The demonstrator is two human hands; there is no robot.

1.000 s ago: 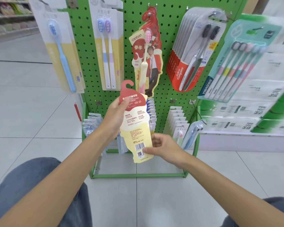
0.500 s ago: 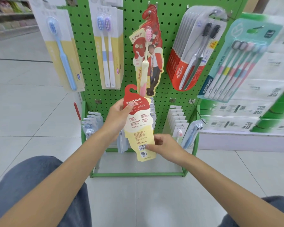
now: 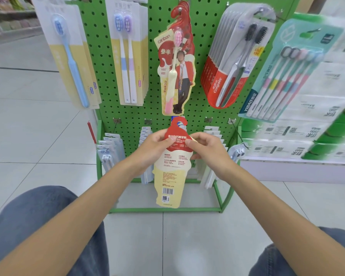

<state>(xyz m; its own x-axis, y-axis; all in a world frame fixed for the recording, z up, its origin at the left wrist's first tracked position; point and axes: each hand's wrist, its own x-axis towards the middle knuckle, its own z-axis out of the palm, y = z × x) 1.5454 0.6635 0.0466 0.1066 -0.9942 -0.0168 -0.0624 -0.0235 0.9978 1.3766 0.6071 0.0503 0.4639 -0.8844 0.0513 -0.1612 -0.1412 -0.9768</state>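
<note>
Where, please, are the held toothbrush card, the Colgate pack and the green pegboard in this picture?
held toothbrush card [image 3: 172,176], head view, cream lower half, above its barcode.
Colgate pack [image 3: 219,84], head view, red base by the logo.
green pegboard [image 3: 205,20], head view, bare panel near the top.

The hanging Canban pack [image 3: 184,80] sits close above the held card [image 3: 171,176], leaving only a thin gap on the pegboard [image 3: 203,16]. Blister packs [image 3: 110,148] on the left and white packs [image 3: 213,134] on the right crowd both sides. The tiled floor [image 3: 163,236] before the rack lies open.

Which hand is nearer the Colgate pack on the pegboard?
Right. The right hand pinches the toothbrush card below and left of the Colgate pack; the left hand grips its other edge, farther left.
</note>
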